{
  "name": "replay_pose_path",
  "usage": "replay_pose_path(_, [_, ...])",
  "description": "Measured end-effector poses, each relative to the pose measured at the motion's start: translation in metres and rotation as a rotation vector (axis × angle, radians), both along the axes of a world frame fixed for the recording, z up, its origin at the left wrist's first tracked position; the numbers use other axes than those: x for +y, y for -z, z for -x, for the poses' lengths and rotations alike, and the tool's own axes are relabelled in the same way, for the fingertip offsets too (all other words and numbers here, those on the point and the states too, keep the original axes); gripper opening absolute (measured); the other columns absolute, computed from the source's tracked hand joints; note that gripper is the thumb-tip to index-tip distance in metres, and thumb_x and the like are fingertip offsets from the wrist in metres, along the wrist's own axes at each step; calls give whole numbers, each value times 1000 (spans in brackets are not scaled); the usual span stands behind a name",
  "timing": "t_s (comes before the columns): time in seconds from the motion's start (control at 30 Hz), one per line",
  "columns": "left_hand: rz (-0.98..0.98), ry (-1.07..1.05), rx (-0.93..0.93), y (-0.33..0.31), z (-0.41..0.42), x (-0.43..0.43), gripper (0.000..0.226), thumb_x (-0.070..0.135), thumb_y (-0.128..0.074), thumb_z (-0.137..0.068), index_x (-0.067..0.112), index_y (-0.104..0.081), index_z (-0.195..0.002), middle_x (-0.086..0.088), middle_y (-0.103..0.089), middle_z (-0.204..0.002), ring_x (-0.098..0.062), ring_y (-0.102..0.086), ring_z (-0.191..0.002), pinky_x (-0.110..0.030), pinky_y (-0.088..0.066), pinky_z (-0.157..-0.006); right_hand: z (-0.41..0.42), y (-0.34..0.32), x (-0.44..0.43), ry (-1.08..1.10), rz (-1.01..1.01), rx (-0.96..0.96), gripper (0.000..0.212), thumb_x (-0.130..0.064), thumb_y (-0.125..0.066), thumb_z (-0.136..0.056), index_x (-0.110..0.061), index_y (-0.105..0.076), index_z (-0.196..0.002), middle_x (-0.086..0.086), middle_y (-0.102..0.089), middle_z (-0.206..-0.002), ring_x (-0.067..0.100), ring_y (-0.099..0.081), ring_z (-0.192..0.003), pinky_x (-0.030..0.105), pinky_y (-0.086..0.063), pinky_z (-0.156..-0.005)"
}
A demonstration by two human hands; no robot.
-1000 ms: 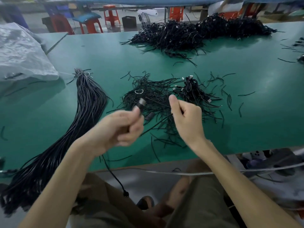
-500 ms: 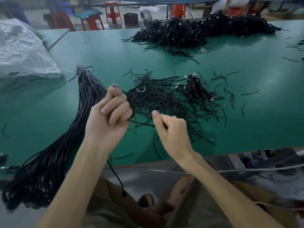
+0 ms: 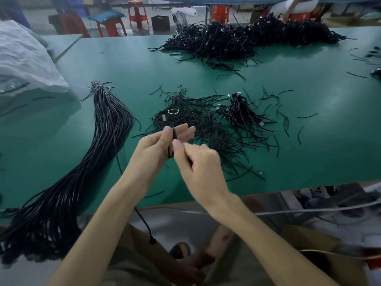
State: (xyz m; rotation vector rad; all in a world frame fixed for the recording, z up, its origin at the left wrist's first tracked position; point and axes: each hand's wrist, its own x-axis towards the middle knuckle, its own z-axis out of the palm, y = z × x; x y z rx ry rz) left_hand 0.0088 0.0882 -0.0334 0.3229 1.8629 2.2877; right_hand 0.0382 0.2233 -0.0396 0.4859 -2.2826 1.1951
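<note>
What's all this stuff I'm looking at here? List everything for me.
table: one, green, fills the view.
long cable bundle: one, black, left, tied at far end.
loose short ties: many, black, piled mid-table.
coiled cables: a few, black, right of that pile.
big cable heap: one, black, far edge.
plastic bag: one, whitish, far left.
stools: several, orange, behind table.
folded cable: one, black, between both hands.
left hand: grips folded cable.
right hand: pinches it.

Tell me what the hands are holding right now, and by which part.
The left hand pinches a folded black cable near its top bend, tail hanging below the table edge. The right hand meets it just below; blur hides its exact hold.
</note>
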Motion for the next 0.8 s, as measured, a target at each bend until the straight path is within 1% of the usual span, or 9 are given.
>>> replay_pose_path(0.07, [-255, -16, -181, -5, -2, 6, 46, 33, -42, -107, -1, -59, -133, -12, -70, -128, -24, -69, -117, -31, -55, -98, -4, 9, -5, -40, 34, -67, 46, -23, -49, -108, -15, -44, -62, -16, -29, -53, 12, -27, -45, 22, -28, -62])
replay_pose_path(0.17, [-497, -82, -449, -10, -2, 9, 31, 31, -45, -107, 10, -68, -110, 8, -72, -86, -11, -68, -70, -25, -59, -73, -4, 17, -2, -83, 66, -178, 49, -24, -50, -108, -14, -44, -61, -14, -32, -50, 13, -31, -43, 17, -24, -58])
replay_pose_path(0.23, [-609, -120, -511, -12, -1, 8, 28, 28, -44, -108, 17, -63, -92, 14, -55, -62, -6, -50, -49, -22, -54, -61, -4, 16, 1, -123, 24, -246, 48, -33, -50, -108, -11, -50, -64, -5, -44, -53, 17, -41, -49, 28, -38, -63])
replay_pose_path(0.3, [-655, -140, -496, -13, 0, 9, 32, 29, -39, -110, 20, -56, -83, 13, -42, -54, -5, -35, -42, -20, -45, -52, -6, 13, 2, -104, -97, -290, 45, -43, -50, -105, -13, -52, -72, 1, -54, -62, 22, -45, -59, 38, -40, -72])
replay_pose_path(0.4, [-615, -130, -385, -12, 1, 6, 32, 34, -39, -109, 20, -52, -83, 12, -37, -53, -7, -29, -42, -19, -41, -50, -7, 5, -1, -50, -206, -328, 38, -51, -52, -101, -13, -54, -98, 2, -62, -78, 20, -49, -71, 34, -33, -70])
replay_pose_path(0.53, [-314, -79, -171, -5, -2, 1, 28, 37, -47, -103, 17, -56, -86, 10, -39, -59, -9, -38, -48, -22, -46, -55, 0, -7, -3, -103, -147, -522, 50, -46, -63, -97, -17, -44, -133, -2, -70, -103, 19, -66, -93, 39, -53, -81])
replay_pose_path(0.63, [-89, 23, -11, 3, -9, 0, 31, 32, -50, -103, 14, -61, -80, -1, -55, -64, -15, -54, -58, -23, -51, -59, 6, -5, 1, -216, 20, -589, 40, -11, -68, -92, -23, -53, -128, -15, -66, -87, -4, -61, -78, 21, -54, -75])
replay_pose_path(0.7, [-57, 129, 38, 4, -12, -4, 26, 25, -51, -101, 12, -66, -84, -9, -66, -75, -20, -63, -70, -26, -51, -61, 8, 1, 7, -237, 129, -582, 36, 2, -65, -88, -23, -63, -114, -22, -63, -69, -6, -59, -67, 18, -54, -72])
replay_pose_path(0.8, [-2, 220, 50, 2, -12, -18, 20, 13, -55, -99, 4, -74, -101, -21, -73, -100, -35, -68, -94, -38, -57, -77, 5, 7, 11, -261, 298, -576, 43, -2, -69, -87, -23, -70, -124, -14, -74, -92, 0, -68, -83, 28, -58, -80])
